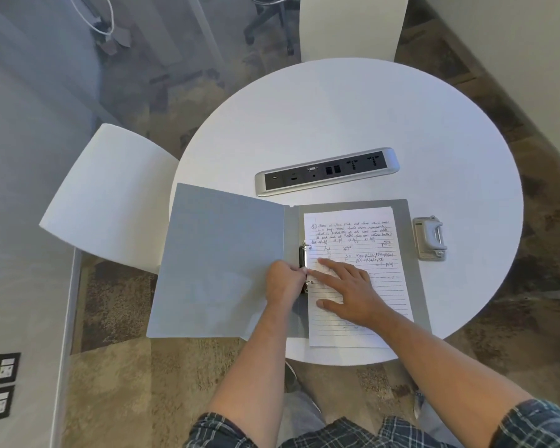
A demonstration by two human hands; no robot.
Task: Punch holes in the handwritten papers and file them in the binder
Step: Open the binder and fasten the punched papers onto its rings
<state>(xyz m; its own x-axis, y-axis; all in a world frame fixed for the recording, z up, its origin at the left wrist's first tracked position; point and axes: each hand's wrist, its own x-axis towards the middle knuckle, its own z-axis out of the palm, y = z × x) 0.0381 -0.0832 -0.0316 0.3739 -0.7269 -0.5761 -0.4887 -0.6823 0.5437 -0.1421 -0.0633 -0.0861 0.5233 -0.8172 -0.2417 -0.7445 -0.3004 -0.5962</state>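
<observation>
A: Nearest the camera: two bare forearms in plaid short sleeves reach in over the near edge of the round white worktop (369, 101).

B: Hands?

A: Left hand (283, 281) is at the binder's ring mechanism (305, 255), fingers curled and pinching at the lower ring. Exactly what they grip is hidden by the knuckles. Right hand (353, 291) lies flat on the handwritten paper (353, 231), fingers straight and spread, index tip by the left margin near the rings, thumb out toward the near end.

B: Where's the paper?

A: On the right half of the open grey binder (214, 253), left edge at the rings. Its near edge overhangs the binder's near edge. Writing fills the far part; the near part is mostly bare lines.

B: Binder position?

A: Open flat, left cover sticking out past the worktop edge over the floor.

B: Punch?

A: Hole punch (430, 239) just right of the binder, not touching it. Farther back, a silver power strip (326, 172) set in the worktop. Two white chairs: one left (110, 195), one far side (353, 25).
</observation>
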